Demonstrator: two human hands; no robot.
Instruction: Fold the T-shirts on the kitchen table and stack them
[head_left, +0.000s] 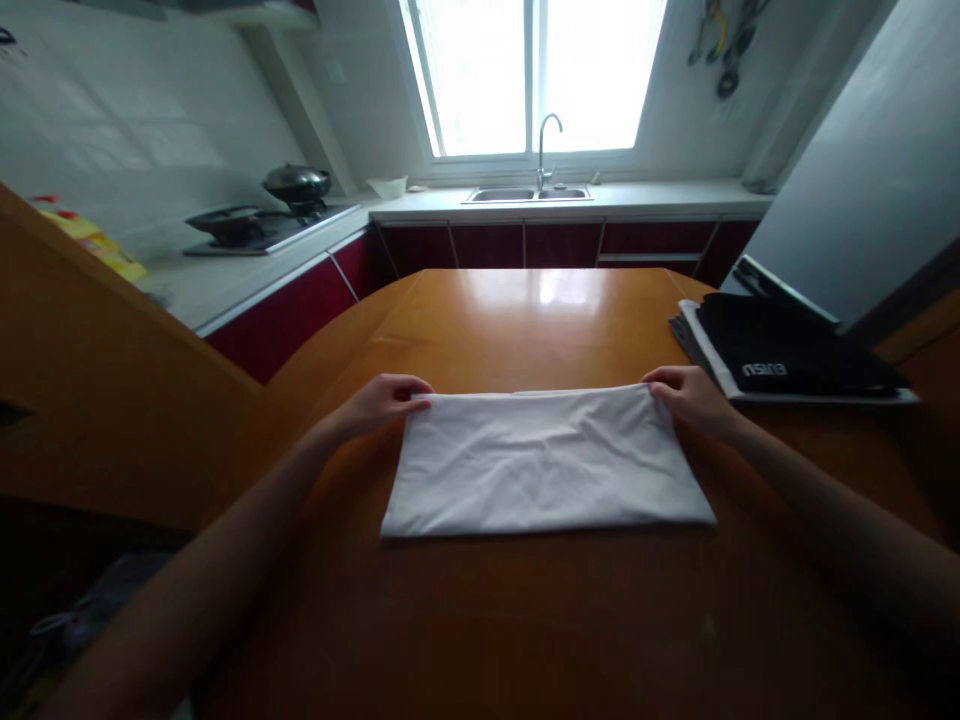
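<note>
A white cloth (pixel 544 465), folded into a wide rectangle with soft wrinkles, lies on the brown wooden table (pixel 517 610). Its far edge is pinched at both corners. My left hand (pixel 386 400) grips the far left corner between thumb and fingers. At the far right corner, my right hand (pixel 690 395) holds the cloth in the same way. The near edge of the cloth rests flat on the table.
Black and white folded clothes (pixel 795 345) are stacked on the table's right side. Behind the table runs a counter (pixel 637 195) with a sink (pixel 502 195). Pans (pixel 296 185) sit on the stove at the left. A pale grey appliance (pixel 870 170) stands at the right.
</note>
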